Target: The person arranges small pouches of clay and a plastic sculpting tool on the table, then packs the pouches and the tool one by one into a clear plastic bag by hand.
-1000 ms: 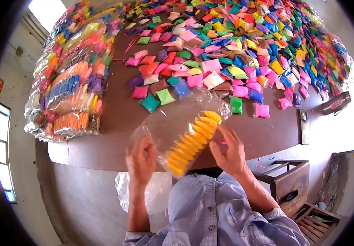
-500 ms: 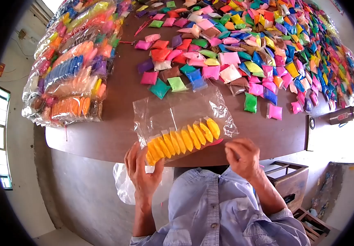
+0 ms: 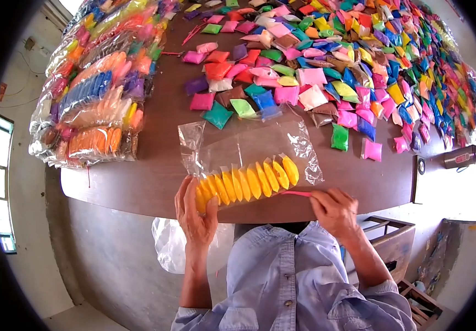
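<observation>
A clear plastic bag (image 3: 238, 147) lies on the table with a row of yellow packets (image 3: 247, 183) along its near side. My left hand (image 3: 195, 211) is closed around the left end of that row, thumb on the near side and fingers on the far side. Between the fingertips of my right hand (image 3: 334, 211) is one end of a thin pink strip (image 3: 297, 193). The strip's other end reaches the bag's near edge; whether it runs underneath cannot be seen.
Many small colourful packets (image 3: 312, 96) cover the back and right of the brown table (image 3: 155, 185). Filled clear bags (image 3: 92, 110) are stacked at the left. A dark flask (image 3: 461, 156) stands at far right. White plastic (image 3: 169, 245) hangs below the table edge.
My right hand has moved slightly right and down and now pinches the pink strip, pulling more of it into view. The left hand stays at the bag's left end, shifted slightly.
</observation>
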Action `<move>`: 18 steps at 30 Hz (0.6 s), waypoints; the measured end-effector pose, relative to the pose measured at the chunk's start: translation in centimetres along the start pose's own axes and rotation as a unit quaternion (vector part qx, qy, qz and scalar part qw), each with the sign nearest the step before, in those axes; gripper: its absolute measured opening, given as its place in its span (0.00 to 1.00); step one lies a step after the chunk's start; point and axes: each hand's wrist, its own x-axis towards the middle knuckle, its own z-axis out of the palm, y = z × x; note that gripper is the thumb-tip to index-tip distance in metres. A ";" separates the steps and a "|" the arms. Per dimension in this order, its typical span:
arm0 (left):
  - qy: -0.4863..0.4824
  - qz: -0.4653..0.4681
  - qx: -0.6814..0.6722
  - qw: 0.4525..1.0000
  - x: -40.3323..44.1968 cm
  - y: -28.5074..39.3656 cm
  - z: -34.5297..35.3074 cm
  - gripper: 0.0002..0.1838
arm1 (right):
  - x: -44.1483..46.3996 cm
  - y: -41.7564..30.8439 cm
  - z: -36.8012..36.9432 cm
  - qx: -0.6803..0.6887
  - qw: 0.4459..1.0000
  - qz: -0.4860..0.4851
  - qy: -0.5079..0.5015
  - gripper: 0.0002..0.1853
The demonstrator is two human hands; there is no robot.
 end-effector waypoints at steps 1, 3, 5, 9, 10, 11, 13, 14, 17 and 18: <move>-0.008 -0.006 -0.008 1.000 0.0 -0.1 0.2 0.28 | -0.4 1.0 -0.5 0.002 1.000 -0.004 -0.001 0.04; -0.015 -0.010 -0.015 1.000 0.2 0.1 0.3 0.28 | -1.3 2.8 -1.3 -0.044 0.997 0.038 0.050 0.05; 0.006 0.006 0.004 1.000 0.2 0.2 0.3 0.28 | -1.9 3.7 -2.4 -0.031 0.996 0.075 0.045 0.05; 0.043 0.051 0.036 0.997 -0.1 0.5 -0.3 0.29 | -1.0 2.7 -3.4 0.026 0.991 0.119 0.056 0.06; 0.046 0.066 0.049 0.996 -0.3 0.6 -0.5 0.28 | -0.6 2.4 -3.3 0.047 0.991 0.102 0.073 0.07; 0.045 0.075 0.052 0.995 -0.5 0.6 -0.6 0.28 | 0.0 1.9 -3.1 0.065 0.991 0.084 0.080 0.09; 0.043 0.077 0.058 0.994 -0.7 0.4 -0.7 0.27 | 1.8 0.3 -3.3 0.070 0.993 0.041 0.086 0.09; 0.040 0.078 0.063 0.994 -0.8 0.2 -0.8 0.26 | 2.7 -0.4 -3.4 0.073 0.993 0.000 0.093 0.10; 0.054 -0.028 -0.003 0.998 -1.1 -1.5 -1.0 0.26 | 5.2 -1.6 -3.5 0.100 0.993 -0.024 0.064 0.12; 0.057 -0.031 -0.004 0.998 -1.0 -1.8 -1.1 0.26 | 6.3 -1.8 -3.6 0.105 0.993 -0.034 0.042 0.13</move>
